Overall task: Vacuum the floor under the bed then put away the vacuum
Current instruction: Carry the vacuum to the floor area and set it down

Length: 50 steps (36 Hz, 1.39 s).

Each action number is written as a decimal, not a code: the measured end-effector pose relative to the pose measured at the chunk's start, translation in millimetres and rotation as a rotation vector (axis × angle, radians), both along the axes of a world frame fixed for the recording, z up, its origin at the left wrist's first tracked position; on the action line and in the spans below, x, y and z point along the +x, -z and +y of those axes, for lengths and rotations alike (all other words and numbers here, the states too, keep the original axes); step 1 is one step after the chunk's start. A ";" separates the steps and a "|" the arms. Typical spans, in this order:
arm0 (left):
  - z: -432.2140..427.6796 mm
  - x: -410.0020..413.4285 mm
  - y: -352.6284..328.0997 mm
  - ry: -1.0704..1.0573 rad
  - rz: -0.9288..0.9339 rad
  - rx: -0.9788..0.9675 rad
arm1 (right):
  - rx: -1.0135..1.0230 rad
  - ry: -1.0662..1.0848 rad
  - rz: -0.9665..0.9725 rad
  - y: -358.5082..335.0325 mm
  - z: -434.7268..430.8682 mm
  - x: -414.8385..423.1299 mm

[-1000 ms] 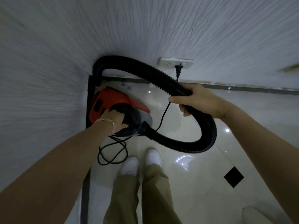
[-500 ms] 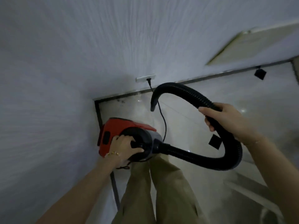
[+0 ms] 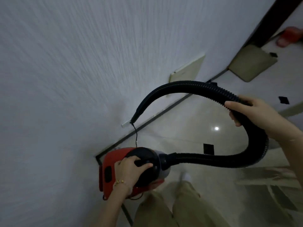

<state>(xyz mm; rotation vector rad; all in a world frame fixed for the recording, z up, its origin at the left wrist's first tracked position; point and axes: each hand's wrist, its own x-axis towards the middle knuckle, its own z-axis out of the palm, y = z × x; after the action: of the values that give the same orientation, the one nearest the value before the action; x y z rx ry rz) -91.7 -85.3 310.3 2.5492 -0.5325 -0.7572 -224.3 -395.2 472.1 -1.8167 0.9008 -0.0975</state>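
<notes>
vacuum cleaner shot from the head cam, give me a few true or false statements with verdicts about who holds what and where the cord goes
1. The left hand grips the black handle on top of the red vacuum cleaner. True.
2. The right hand is empty. False: it is closed around the black corrugated hose.
3. The power cord runs up to the wall socket. True.
4. The hose is detached from the vacuum cleaner. False: it joins the front of the body.
5. A red slipper lies on the floor at upper right. True.
6. The person wears dark blue trousers. False: the trousers are khaki.
</notes>
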 end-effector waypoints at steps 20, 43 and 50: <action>-253.2 -7.3 -45.3 0.190 -0.230 -0.100 | -0.089 0.389 -0.133 -14.7 -210.2 -118.4; -657.2 19.0 -23.8 0.203 0.059 -0.110 | -0.192 0.693 -0.208 -0.6 -546.6 -163.9; -811.5 45.9 -34.3 0.341 0.050 -0.041 | -0.200 0.790 -0.167 -14.1 -668.0 -139.2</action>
<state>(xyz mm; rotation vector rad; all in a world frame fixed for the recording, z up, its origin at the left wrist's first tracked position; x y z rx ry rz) -45.8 -896.8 344.6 2.4230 -0.9708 -0.9113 -363.5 -1063.2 486.2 -1.4984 1.4757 -0.8459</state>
